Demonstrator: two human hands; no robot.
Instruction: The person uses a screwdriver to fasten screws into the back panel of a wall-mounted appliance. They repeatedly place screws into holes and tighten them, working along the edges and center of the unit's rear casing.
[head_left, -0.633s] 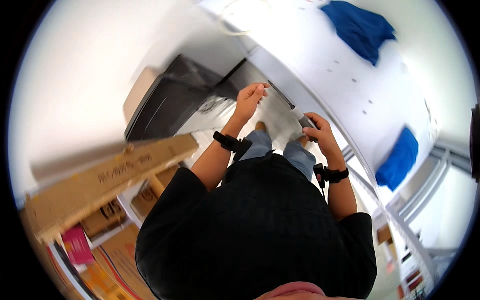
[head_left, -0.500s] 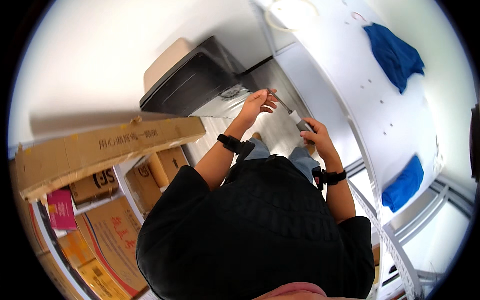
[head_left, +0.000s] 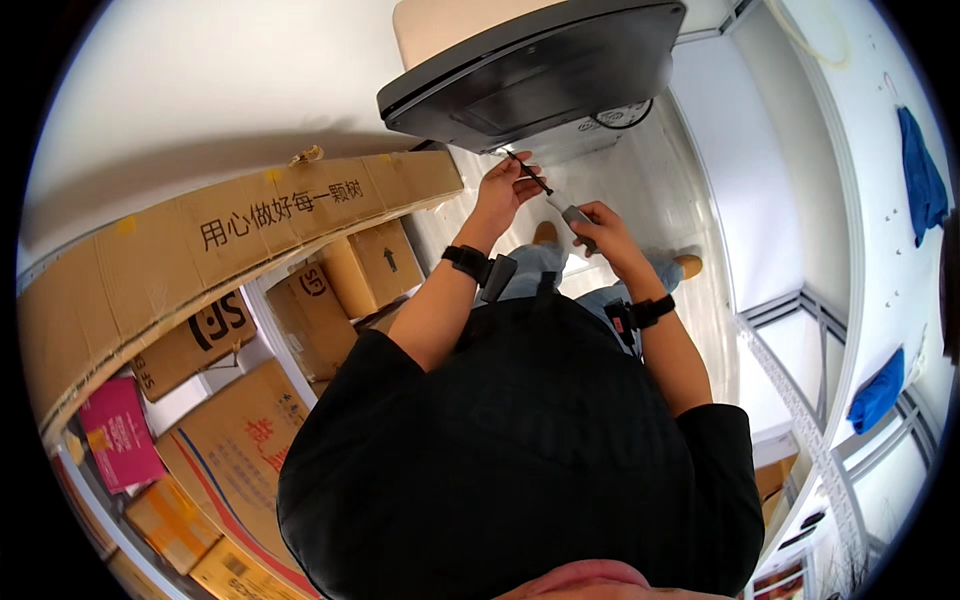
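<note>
Thin black stick in one hand, small grey tool in the other

Left hand [head_left: 503,190] pinches a thin black stick [head_left: 532,176], long axis running diagonally, far tip toward the dark grey machine [head_left: 530,70], near end angled down toward the right hand [head_left: 600,225], which is wrapped around a small grey tool [head_left: 577,217] (can't make out what kind). Looks like the lining-up stage; bringing the two together calls for steady hands.

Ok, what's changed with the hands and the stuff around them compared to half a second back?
The view has swung: the dark grey machine now sits nearer the top middle and the cardboard boxes fill more of the left. The left hand now pinches a thin dark stick. Unchanged: the right hand still holds a small grey object, both hands raised in front.
</note>
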